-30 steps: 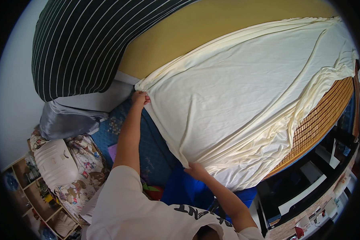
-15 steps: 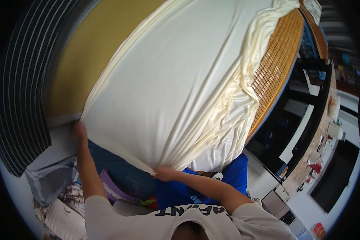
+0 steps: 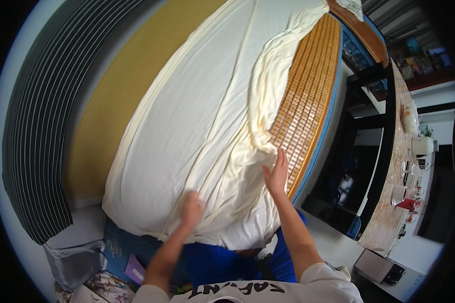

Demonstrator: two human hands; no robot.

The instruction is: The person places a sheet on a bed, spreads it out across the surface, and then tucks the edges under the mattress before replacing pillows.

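A cream bed sheet (image 3: 172,136) lies over most of the bed, smooth on the left and bunched into loose folds along its right side. My right hand (image 3: 277,174) is at the bunched edge with fingers stretched out, open, holding nothing; whether it touches the cloth I cannot tell. My left hand (image 3: 191,209) is over the near part of the sheet, its fingers smeared by motion. Right of the folds, a brown tile-like summer mat (image 3: 308,96) shows uncovered on the bed.
A dark striped curtain (image 3: 40,131) hangs at the left by a yellowish panel (image 3: 116,101). A grey fabric bin (image 3: 76,265) and a purple item (image 3: 135,269) lie near my left. To the right stand a glossy black cabinet (image 3: 338,187) and a cluttered counter (image 3: 384,217).
Both hands have let go of the sheet's near edge. My left hand moved right over the cloth; my right hand moved up and right to the folds. The view has shifted.
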